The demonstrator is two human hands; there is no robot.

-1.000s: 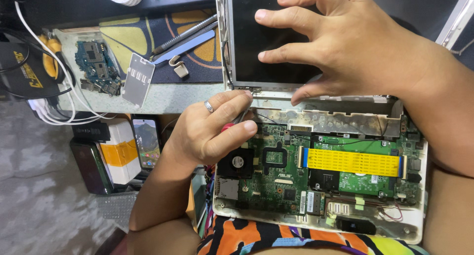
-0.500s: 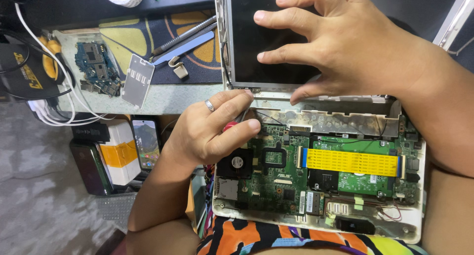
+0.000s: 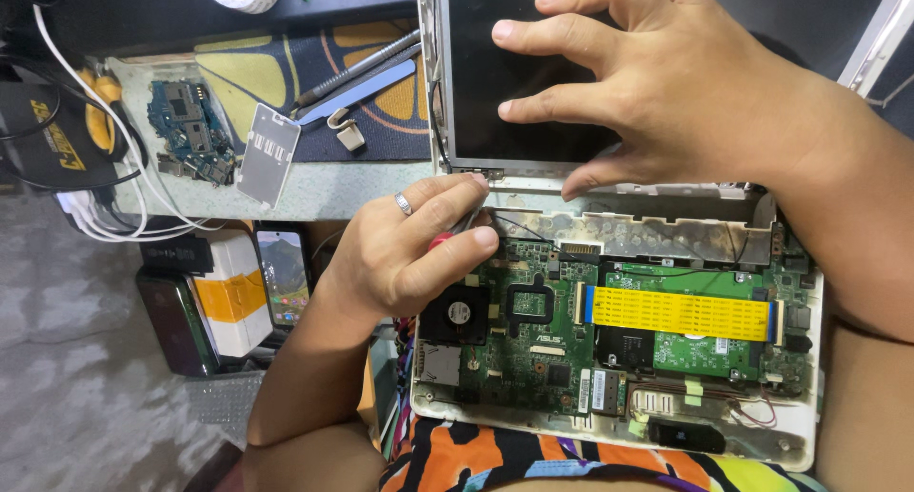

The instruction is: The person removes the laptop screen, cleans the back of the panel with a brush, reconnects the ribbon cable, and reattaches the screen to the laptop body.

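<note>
A small opened laptop lies on my lap, its green motherboard (image 3: pixel 543 340) bare, with a yellow flat cable (image 3: pixel 681 313) and a small black fan (image 3: pixel 457 313). My left hand (image 3: pixel 409 249), a ring on one finger, is closed around a red-handled screwdriver (image 3: pixel 441 240) whose tip sits at the left hinge (image 3: pixel 490 180). My right hand (image 3: pixel 657 82) lies spread on the dark screen panel (image 3: pixel 476 82), thumb pressing near the lower screen edge.
A table edge behind holds a phone circuit board (image 3: pixel 190 130), a grey metal plate (image 3: pixel 267 154), tweezers and a pry tool (image 3: pixel 357 78) on a patterned mat. White and black cables (image 3: pixel 105 197) hang left. A phone (image 3: pixel 284 275) and boxes (image 3: pixel 224 292) sit below.
Both hands stay in nearly the same place. The left hand's fingers shifted slightly on the screwdriver at the hinge.
</note>
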